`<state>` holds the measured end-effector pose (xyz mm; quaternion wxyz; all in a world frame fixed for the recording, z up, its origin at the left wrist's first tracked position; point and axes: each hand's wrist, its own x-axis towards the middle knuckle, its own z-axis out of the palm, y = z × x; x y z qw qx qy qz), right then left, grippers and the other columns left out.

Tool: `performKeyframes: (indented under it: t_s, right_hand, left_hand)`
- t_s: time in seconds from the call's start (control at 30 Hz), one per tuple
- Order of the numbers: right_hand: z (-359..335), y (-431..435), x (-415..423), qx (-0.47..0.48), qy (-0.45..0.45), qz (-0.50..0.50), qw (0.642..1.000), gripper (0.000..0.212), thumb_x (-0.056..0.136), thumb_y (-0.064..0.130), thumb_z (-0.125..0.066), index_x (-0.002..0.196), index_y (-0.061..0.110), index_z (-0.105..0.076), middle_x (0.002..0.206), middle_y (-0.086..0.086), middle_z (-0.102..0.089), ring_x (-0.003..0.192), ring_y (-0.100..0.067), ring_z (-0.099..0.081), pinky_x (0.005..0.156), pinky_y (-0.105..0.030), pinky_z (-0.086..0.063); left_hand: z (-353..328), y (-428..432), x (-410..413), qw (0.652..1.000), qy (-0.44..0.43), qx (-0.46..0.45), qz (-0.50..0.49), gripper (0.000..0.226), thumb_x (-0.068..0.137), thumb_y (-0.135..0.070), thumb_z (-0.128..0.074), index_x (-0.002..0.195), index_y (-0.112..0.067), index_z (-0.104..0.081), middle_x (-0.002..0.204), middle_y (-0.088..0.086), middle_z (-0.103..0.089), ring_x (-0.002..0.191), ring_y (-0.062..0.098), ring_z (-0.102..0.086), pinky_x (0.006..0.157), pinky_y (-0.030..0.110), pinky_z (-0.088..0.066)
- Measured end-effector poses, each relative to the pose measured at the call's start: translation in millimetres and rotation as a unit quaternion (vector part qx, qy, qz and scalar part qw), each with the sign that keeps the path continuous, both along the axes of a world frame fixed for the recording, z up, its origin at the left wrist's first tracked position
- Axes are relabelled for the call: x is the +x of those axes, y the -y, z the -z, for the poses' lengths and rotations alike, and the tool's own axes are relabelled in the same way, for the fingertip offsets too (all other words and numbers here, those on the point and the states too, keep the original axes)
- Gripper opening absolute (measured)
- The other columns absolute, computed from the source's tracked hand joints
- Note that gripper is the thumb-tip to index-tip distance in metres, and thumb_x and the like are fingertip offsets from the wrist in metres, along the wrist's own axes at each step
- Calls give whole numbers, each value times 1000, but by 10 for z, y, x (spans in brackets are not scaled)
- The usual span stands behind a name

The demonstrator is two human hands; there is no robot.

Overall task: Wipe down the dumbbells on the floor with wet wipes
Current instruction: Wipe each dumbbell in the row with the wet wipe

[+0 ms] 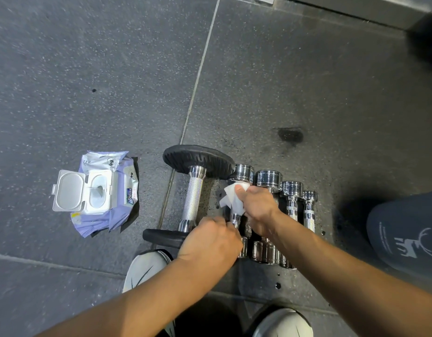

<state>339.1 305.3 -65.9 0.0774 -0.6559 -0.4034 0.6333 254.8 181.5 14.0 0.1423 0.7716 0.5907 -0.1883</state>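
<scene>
White and crumpled, the wipe (230, 199) is bunched in my right hand (257, 210), wrapped round the handle of a chrome dumbbell (243, 171) that lies on the floor (88, 81). My right thumb presses the wipe against the handle just below the dumbbell's far head, and my fingers curl round wipe and handle together. My left hand (210, 239) sits just nearer to me than the right. Its fingers are curled round the near end of the same handle, beside the near head, and its knuckles hide most of that head.

Just left of my hands lies a bigger dumbbell (194, 198) with black ends and a knurled steel handle. Its far end touches the far head of the one I am wiping, and its near end sits just beside my left hand. To the right of my right hand, three more dumbbells (292, 190) lie side by side in a row, each smaller than the last.

Well to the left of my left hand, the pack of wipes (105, 193) lies on the floor with its lid (68, 192) flipped open. My shoes (144, 268) show under my forearms, and my knee (404, 229) is off to the right.
</scene>
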Motion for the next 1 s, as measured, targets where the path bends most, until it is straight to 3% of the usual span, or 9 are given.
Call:
performKeyframes:
  t_s: [0.13, 0.23, 0.33, 0.43, 0.5, 0.63, 0.77, 0.87, 1.0]
  right_hand:
    - [39, 109, 24, -53, -106, 70, 990, 44, 110, 27, -40, 119, -9, -64, 104, -23, -76, 99, -35, -71, 92, -45, -58]
    - [10, 108, 58, -66, -142, 68, 985, 49, 112, 26, -30, 119, -7, -65, 107, -22, -75, 107, -37, -68, 100, -46, -54]
    - [-12, 183, 55, -9, -39, -27, 999, 32, 108, 27, -44, 124, 6, -62, 110, -15, -72, 106, -31, -67, 97, -48, -55]
    - [-66, 264, 100, 80, 58, -161, 982, 31, 105, 32, -52, 117, 5, -59, 108, -14, -67, 102, -33, -65, 82, -44, -56]
    - [-56, 244, 101, 70, 43, -124, 989, 30, 105, 33, -52, 114, 6, -61, 108, -14, -70, 102, -33, -67, 82, -44, -57]
    - [54, 134, 25, -43, -70, 57, 995, 37, 109, 31, -42, 119, 3, -63, 106, -20, -75, 100, -34, -71, 95, -47, -57]
    - [48, 193, 84, -90, -132, 93, 983, 38, 111, 23, -36, 123, -3, -61, 113, -26, -72, 96, -33, -69, 94, -46, -56]
    - [78, 308, 144, -76, -85, 15, 993, 34, 110, 24, -39, 120, 0, -62, 115, -26, -71, 104, -36, -70, 98, -53, -55]
    - [-7, 271, 81, 26, 41, -130, 990, 23, 104, 25, -53, 118, 7, -56, 112, -12, -68, 104, -28, -66, 94, -48, -56]
  left_hand:
    - [4, 2, -2, 1000, 2, 4, 0, 29, 97, -3, -42, 123, -2, -56, 115, 15, -64, 105, 33, -59, 69, 38, -32]
    - [-5, 3, 0, 1000, 0, 3, 3, 28, 98, -3, -42, 122, -2, -56, 114, 15, -64, 104, 33, -60, 68, 38, -33]
    - [-21, 1, -8, 1000, -3, 5, 6, 29, 97, -3, -42, 123, -1, -57, 113, 15, -64, 103, 33, -60, 68, 38, -34]
    - [-22, -10, -3, 1000, 1, 5, 5, 30, 97, -2, -42, 123, 0, -56, 113, 16, -64, 103, 33, -59, 67, 39, -35]
    - [-25, -12, -2, 1000, 4, 2, 3, 29, 97, -2, -42, 123, 0, -56, 113, 16, -64, 103, 33, -59, 68, 39, -34]
    - [-29, -4, -4, 1000, 8, 6, 2, 29, 98, -3, -41, 123, -2, -56, 115, 15, -64, 106, 33, -59, 69, 38, -32]
    - [-13, 2, -2, 1000, 6, 4, 2, 28, 98, -3, -42, 121, -2, -57, 114, 15, -64, 105, 33, -59, 69, 38, -33]
    - [5, -8, 1, 1000, 1, 5, 0, 28, 97, -2, -42, 120, -2, -58, 113, 17, -65, 104, 35, -61, 68, 39, -34]
    - [12, -11, -1, 1000, 7, 2, -1, 30, 97, -3, -43, 122, -1, -59, 116, 17, -65, 105, 34, -60, 69, 38, -34]
